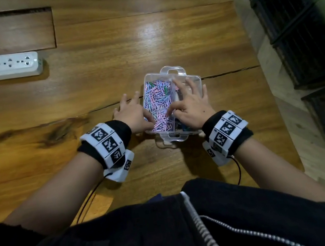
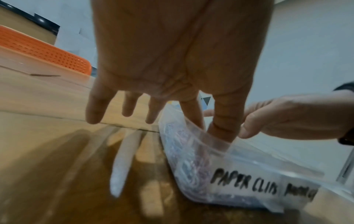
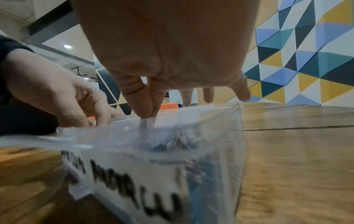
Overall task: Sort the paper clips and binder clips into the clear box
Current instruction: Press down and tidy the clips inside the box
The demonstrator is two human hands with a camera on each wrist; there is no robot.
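Note:
The clear box (image 1: 197, 79) stands on the wooden table in front of me, lid off. Its left compartment is heaped with pastel paper clips (image 1: 157, 99); dark binder clips (image 1: 181, 127) show in the right one, mostly under my right hand. My right hand (image 1: 171, 111) hovers over the box, thumb and index pinched together, tips down in the paper clips (image 3: 148, 113). What they pinch is hidden. My left hand (image 1: 148, 119) is at the box's left wall (image 2: 210, 151). Its thumb and index reach straight into the clips, tips hidden; the other fingers spread over the table. A handwritten label (image 2: 243, 181) reads PAPER CLIPS.
A white power strip (image 1: 8, 66) lies at the far left of the table, with a recessed panel (image 1: 0, 34) behind it. Black crates (image 1: 302, 22) stand on the floor past the table's right edge. An orange perforated basket (image 2: 44, 51) sits further back.

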